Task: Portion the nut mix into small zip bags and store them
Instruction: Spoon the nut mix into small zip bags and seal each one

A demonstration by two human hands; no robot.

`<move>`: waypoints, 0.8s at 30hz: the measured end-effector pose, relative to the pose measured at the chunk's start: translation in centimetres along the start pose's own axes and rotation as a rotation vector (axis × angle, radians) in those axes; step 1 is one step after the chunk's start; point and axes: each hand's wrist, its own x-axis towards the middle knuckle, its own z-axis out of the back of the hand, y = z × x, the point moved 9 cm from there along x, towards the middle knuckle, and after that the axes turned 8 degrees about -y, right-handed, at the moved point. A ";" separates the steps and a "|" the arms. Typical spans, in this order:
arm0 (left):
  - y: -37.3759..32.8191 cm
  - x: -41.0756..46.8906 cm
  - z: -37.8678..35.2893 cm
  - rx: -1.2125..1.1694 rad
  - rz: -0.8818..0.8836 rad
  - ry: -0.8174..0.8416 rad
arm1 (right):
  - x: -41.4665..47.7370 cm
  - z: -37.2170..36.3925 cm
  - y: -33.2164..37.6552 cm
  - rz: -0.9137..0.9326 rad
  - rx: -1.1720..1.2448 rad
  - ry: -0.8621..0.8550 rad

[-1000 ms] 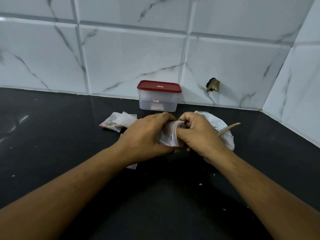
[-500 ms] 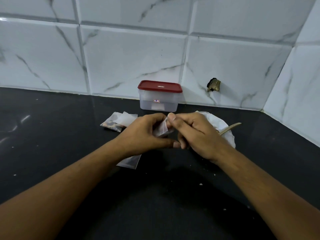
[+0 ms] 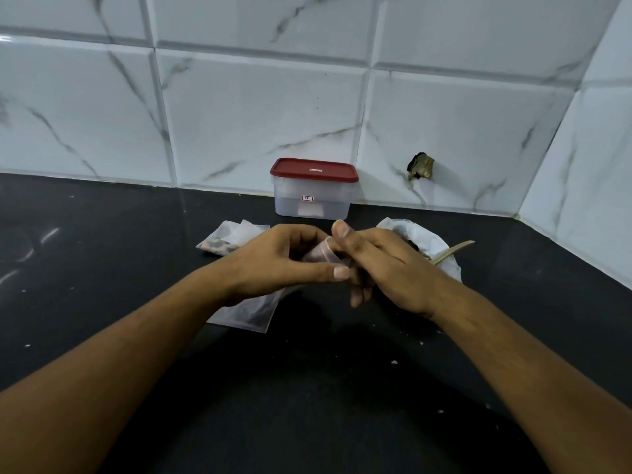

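Small clear plastic zip bags with nut mix in them [image 3: 219, 246] are lying on the black stone bench [image 3: 102, 285], just front-left of the clear plastic box with the dark red lid [image 3: 314, 189], so a few portions look done already. Another filled clear zip bag [image 3: 246, 314] sits further forward of the box, half under the left wrist.

Straight in front of the box, the left hand [image 3: 284, 265] is pinching one more small clear zip bag [image 3: 321, 256] between its thumb and curled fingers. The right hand [image 3: 386, 265] has the same bag nipped at its top edge, thumb up. Can't tell whether this one has nuts in it, the hands cover most of it.

Front-right of the box there's the crumpled white plastic bag [image 3: 441, 241] with the bulk nut mix, and a pale wooden spoon [image 3: 456, 248] poking out of it.

My guess is they're working the zip strip, either prying the mouth open for filling or pressing it closed. If opening, the next move needs the left hand to hold the mouth wide while the right goes for the spoon. If sealing, run the pinch along the whole strip. The red lid is on, so storing hasn't started.
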 end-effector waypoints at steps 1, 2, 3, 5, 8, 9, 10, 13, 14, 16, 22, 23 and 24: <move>-0.1 -0.1 0.1 -0.004 -0.004 -0.011 | 0.1 -0.5 -0.1 -0.003 0.020 0.035; -0.1 -0.1 0.1 -0.017 -0.005 -0.020 | 0.1 -0.9 -0.2 -0.016 0.054 0.070; 0.0 -0.1 0.1 -0.033 -0.001 -0.021 | 0.2 -1.3 -0.3 -0.028 0.089 0.101; 0.1 -0.2 0.0 -0.046 0.009 -0.009 | 0.3 -1.6 -0.5 -0.043 0.149 0.142; 0.2 -0.1 -0.2 -0.063 0.020 0.014 | 0.3 -2.0 -0.8 -0.079 0.220 0.197; 0.1 -0.2 -0.4 -0.080 0.024 0.021 | 0.3 -2.0 -0.9 -0.093 0.227 0.211; 0.2 -0.2 -0.5 -0.101 0.030 0.025 | 0.3 -2.2 -1.1 -0.106 0.229 0.230; 0.3 -0.3 -0.6 -0.163 0.059 0.027 | 0.0 -3.0 -1.4 -0.133 0.237 0.317; 0.4 -0.3 -0.6 -0.171 0.065 0.034 | -0.1 -3.2 -1.4 -0.132 0.256 0.337; 0.2 -0.3 -0.8 -0.168 0.056 0.065 | -0.2 -3.5 -1.2 -0.128 0.280 0.347; 0.1 -0.4 -1.3 -0.080 0.037 0.125 | -0.3 -3.2 -1.3 -0.113 0.153 0.308; 0.3 -0.3 -1.1 -0.080 0.041 0.115 | -0.3 -3.2 -1.4 -0.120 0.141 0.305; 0.3 -0.2 -1.0 -0.093 0.054 0.105 | -0.3 -3.3 -1.4 -0.122 0.132 0.304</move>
